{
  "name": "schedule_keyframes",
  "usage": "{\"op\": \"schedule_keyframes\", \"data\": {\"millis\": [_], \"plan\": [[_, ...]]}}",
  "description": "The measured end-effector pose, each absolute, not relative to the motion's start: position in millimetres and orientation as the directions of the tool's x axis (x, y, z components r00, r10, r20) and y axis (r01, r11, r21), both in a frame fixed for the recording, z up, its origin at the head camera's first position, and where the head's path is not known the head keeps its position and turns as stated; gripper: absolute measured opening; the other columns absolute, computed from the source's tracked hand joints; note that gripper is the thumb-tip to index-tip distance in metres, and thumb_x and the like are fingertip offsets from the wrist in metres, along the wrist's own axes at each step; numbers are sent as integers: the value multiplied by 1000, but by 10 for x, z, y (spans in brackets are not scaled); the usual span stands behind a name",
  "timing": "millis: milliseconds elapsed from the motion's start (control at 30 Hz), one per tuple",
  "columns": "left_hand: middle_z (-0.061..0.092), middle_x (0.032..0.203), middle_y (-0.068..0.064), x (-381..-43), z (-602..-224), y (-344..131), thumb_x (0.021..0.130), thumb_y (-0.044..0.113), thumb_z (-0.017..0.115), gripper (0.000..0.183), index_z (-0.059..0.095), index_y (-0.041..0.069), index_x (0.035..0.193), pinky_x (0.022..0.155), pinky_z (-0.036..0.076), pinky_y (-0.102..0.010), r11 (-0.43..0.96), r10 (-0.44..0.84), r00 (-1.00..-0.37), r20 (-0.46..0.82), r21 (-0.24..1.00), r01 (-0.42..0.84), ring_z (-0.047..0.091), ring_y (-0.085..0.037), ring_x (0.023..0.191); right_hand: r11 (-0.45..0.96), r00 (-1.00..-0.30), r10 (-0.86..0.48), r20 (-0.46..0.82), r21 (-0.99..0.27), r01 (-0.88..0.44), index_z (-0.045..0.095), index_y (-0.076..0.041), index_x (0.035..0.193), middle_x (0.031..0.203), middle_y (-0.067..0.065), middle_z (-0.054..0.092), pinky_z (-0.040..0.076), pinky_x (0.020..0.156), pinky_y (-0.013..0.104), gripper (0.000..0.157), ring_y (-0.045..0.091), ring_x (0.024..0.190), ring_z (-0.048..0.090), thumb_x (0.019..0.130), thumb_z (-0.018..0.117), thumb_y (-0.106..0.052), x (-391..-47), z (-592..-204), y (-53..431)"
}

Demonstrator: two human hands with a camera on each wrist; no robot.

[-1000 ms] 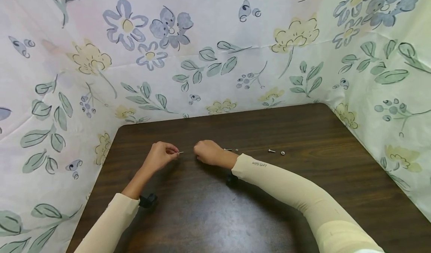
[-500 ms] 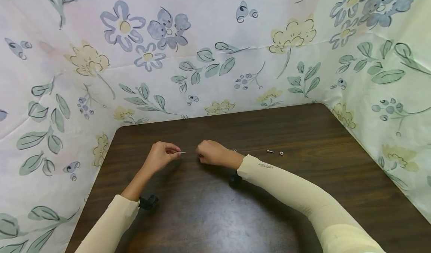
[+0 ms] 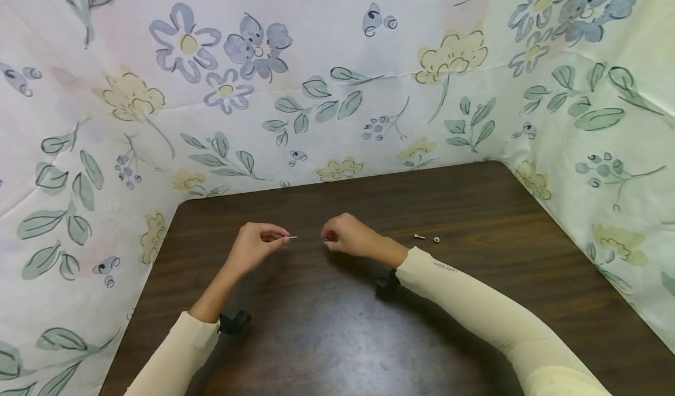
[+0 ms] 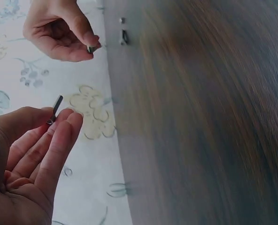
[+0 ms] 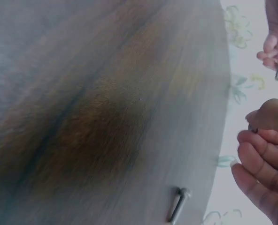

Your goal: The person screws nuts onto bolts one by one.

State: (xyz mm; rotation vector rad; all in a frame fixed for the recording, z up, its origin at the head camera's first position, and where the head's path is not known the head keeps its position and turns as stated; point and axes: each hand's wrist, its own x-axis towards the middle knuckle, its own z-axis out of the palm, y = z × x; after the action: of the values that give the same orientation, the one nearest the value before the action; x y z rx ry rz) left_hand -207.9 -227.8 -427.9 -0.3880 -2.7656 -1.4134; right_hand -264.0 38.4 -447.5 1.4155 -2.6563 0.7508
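Observation:
My left hand (image 3: 256,245) pinches a small metal bolt (image 4: 57,104) between thumb and fingers, its shank sticking out toward the right hand. To the right of it, my right hand (image 3: 348,235) holds a small metal nut (image 5: 253,128) between thumb and forefinger, mostly covered by the fingertips. Both hands are raised over the far part of the table, a short gap between bolt and nut. Farther right on the tabletop lie another bolt (image 3: 419,236) and another nut (image 3: 436,239). A bolt (image 5: 179,205) also lies on the table low in the right wrist view.
The dark wood-grain table (image 3: 327,337) has rounded far corners. Floral cloth (image 3: 316,115) hangs along its back and sides. A black wrist camera (image 3: 234,323) sits on the left forearm, another camera (image 3: 387,282) on the right.
My right hand has moved right, widening the gap between the hands, and its fingertips now show. The left hand has shifted slightly right. A bolt and nut by the right wrist are now hidden behind it.

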Motion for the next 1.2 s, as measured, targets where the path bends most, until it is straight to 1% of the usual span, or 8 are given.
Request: {"op": "schedule_keyframes", "data": {"millis": [133,333,400,567,733,933,1067,1200], "plan": [[77,89,-9,-2047,-4249,-2216,89,7,79,10,78,3,97,69,61,-25,510,212,-968,135,830,227,75,-36,86,438,-602,-741,298,-464,-770,76,-3,96,86,2,75,56,68,19,7,8,74,68,89,76,-5,-2592,-4411,506],[77,89,-8,-1995,-4203,-2123,88,9,80,10,78,4,97,67,61,-26,457,212,-965,152,857,236,75,-38,86,425,-633,-695,341,-515,-744,76,-5,96,86,0,74,58,68,22,7,7,75,67,89,75,-3,-2525,-4348,678],[77,89,-7,-1978,-4182,-2085,89,10,80,9,79,5,96,66,62,-27,442,214,-964,157,865,239,75,-36,84,420,-643,-675,362,-529,-738,75,-6,95,86,0,73,59,68,26,8,7,75,66,88,77,-2,-2507,-4328,737],[78,88,-6,-1933,-4132,-1974,89,10,80,9,79,5,96,68,63,-32,414,223,-958,183,872,263,76,-20,78,407,-660,-631,408,-550,-729,75,-5,94,87,1,73,61,69,36,12,10,75,66,85,80,0,-2459,-4268,866],[77,87,-5,-1903,-4069,-1843,87,12,82,11,79,6,95,68,63,-34,386,230,-952,202,879,280,76,-18,77,397,-668,-592,450,-559,-728,77,-3,96,88,1,74,60,69,30,16,10,76,67,82,83,1,-2403,-4182,964],[78,87,-6,-1899,-3985,-1717,87,13,82,12,79,6,96,65,61,-28,379,204,-952,227,879,291,75,-16,76,365,-669,-540,510,-574,-732,79,-6,98,86,0,73,57,66,25,18,9,75,65,82,84,0,-2361,-4074,1014],[78,89,-6,-1894,-3938,-1629,87,15,83,11,80,8,96,64,60,-25,373,187,-951,244,878,299,75,-17,76,366,-666,-521,533,-566,-739,79,-6,98,85,-1,72,57,65,24,17,7,74,64,82,84,-1,-2322,-4010,1023],[78,90,-6,-1900,-3918,-1530,87,15,83,12,80,7,96,66,61,-25,348,183,-940,287,876,335,76,-21,78,369,-663,-494,562,-556,-745,79,-7,97,86,0,73,58,64,31,18,9,74,64,81,85,-2,-2259,-3941,1031]]}}
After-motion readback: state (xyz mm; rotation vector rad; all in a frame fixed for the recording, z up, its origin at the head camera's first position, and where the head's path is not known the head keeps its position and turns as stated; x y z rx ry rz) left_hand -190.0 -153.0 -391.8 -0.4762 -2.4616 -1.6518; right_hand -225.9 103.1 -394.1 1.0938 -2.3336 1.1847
